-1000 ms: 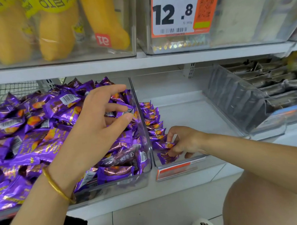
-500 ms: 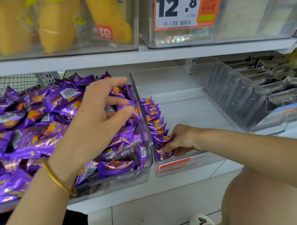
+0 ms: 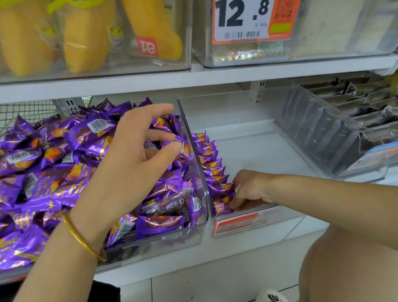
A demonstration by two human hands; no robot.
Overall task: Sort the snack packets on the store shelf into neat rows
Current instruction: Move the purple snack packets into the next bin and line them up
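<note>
Upper shelf, left: yellow snacks point(image 3: 83, 37) in a clear bin.

Lower shelf point(image 3: 219, 249), far left: clear bin point(image 3: 165, 242) heaped with loose purple packets point(image 3: 47, 169), lying at all angles, some with the barcode side up.

Left wrist carries a gold bangle point(image 3: 81, 240). Left hand point(image 3: 131, 166) is over the right part of the heap with fingers curled. Thumb and middle finger pinch the end of one packet point(image 3: 179, 140) near the bin's right wall; the index finger arches above it.

Just past that wall, in the middle bin point(image 3: 261, 157): a row of packets point(image 3: 213, 166) standing on edge along the bin's left side, running front to back.

Right hand point(image 3: 249, 188) is at the near end of the row, fingers curled, holding the front packet point(image 3: 219, 210) against the others. An orange label strip point(image 3: 236, 221) is on this bin's front.

Above, centre: price tag point(image 3: 245, 16) reading 12.8.

Right: a tilted clear bin point(image 3: 323, 133) of dark packets point(image 3: 361, 113) in stacked rows.
</note>
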